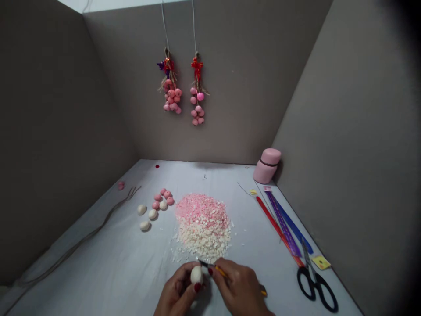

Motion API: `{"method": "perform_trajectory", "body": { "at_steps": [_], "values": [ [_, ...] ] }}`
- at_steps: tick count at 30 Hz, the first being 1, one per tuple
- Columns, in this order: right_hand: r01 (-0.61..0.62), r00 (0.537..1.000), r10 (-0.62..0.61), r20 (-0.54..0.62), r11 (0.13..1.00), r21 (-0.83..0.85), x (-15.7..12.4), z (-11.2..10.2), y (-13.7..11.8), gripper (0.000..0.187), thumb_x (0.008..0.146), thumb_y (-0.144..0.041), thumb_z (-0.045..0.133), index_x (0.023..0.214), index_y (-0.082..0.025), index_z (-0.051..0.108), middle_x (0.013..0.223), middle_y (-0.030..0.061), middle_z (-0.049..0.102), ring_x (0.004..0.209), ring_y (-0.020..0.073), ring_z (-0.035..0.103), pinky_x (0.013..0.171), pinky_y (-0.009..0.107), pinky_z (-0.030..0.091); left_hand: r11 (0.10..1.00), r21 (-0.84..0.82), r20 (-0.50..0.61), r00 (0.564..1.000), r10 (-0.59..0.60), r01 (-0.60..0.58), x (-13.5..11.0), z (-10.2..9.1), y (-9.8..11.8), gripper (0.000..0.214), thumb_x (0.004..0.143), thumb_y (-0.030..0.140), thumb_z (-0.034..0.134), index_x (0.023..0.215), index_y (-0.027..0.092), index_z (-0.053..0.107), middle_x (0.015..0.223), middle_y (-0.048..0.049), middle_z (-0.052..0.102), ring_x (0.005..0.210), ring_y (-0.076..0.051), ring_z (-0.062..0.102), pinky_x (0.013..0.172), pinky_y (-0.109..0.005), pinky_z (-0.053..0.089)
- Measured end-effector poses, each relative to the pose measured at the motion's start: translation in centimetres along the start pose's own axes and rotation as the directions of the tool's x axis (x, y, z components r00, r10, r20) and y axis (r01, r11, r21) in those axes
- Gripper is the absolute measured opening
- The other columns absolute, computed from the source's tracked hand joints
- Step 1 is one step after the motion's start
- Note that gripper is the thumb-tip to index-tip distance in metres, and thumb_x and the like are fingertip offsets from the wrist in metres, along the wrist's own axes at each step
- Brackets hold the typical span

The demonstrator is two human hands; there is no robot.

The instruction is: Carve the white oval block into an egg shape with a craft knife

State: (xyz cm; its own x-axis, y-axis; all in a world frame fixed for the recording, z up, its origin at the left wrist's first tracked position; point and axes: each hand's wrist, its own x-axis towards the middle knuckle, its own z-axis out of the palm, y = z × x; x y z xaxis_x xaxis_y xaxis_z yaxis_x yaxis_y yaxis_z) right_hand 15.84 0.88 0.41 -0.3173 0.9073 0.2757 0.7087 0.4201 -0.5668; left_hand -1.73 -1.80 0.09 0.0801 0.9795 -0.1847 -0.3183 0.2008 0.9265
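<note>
My left hand (180, 289) is closed round a white, rounded piece like carved soap (196, 275), its thumb and fingers on the sides. In my right hand (238, 284) is a yellow-and-black craft knife (221, 271). Its blade reaches over the top of the white piece; whether it touches cannot be made out. Just beyond both hands lies a heap of pink and white shavings (203, 224). To the left of the heap are several pink balls (158, 197) and several white balls (144, 225).
Long brown cords (88, 237) run along the left side. At right lie black-handled scissors (312, 281), a red ribbon (272, 219), a purple ribbon (283, 224) and a blue ribbon (294, 226). A pink bottle (267, 166) stands in the back corner. Ball strings (197, 105) hang on the back wall.
</note>
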Motion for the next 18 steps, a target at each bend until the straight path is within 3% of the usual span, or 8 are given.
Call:
{"method": "perform_trajectory", "body": {
  "at_steps": [3, 9, 18],
  "values": [
    [-0.026, 1.000, 0.026, -0.006, 1.000, 0.014, 0.1, -0.3, 0.2, 0.034, 0.096, -0.031, 0.038, 0.069, -0.022, 0.056, 0.061, -0.0003, 0.063, 0.054, 0.0148, 0.060, 0.052, 0.025, 0.033, 1.000, 0.022, -0.005, 1.000, 0.004, -0.004, 0.0, 0.0, -0.1, 0.031, 0.071, 0.043, 0.075, 0.095, 0.022, 0.073, 0.077, -0.0028, 0.070, 0.074, -0.019, 0.058, 0.070, -0.031, 0.042],
    [0.173, 0.983, -0.174, 0.058, 0.985, 0.022, -0.5, 0.6, 0.2, 0.027, 0.091, -0.030, 0.042, 0.071, -0.022, 0.057, 0.062, 0.0006, 0.062, 0.056, 0.0163, 0.061, 0.051, 0.027, 0.032, 0.997, 0.043, -0.028, 0.998, 0.059, -0.058, 0.0, -0.1, -0.4, 0.032, 0.072, 0.043, 0.073, 0.097, 0.024, 0.072, 0.080, -0.0023, 0.069, 0.077, -0.019, 0.059, 0.074, -0.031, 0.044],
    [0.137, 0.990, -0.137, 0.033, 0.991, -0.005, -0.1, 0.2, 0.3, 0.029, 0.092, -0.030, 0.042, 0.069, -0.022, 0.057, 0.061, 0.0004, 0.063, 0.055, 0.0161, 0.061, 0.051, 0.027, 0.031, 0.983, 0.143, -0.009, 0.993, 0.121, -0.118, -0.2, -0.2, -0.3, 0.028, 0.076, 0.040, 0.070, 0.099, 0.024, 0.071, 0.081, -0.0025, 0.070, 0.078, -0.019, 0.061, 0.074, -0.029, 0.047]
  ]
}}
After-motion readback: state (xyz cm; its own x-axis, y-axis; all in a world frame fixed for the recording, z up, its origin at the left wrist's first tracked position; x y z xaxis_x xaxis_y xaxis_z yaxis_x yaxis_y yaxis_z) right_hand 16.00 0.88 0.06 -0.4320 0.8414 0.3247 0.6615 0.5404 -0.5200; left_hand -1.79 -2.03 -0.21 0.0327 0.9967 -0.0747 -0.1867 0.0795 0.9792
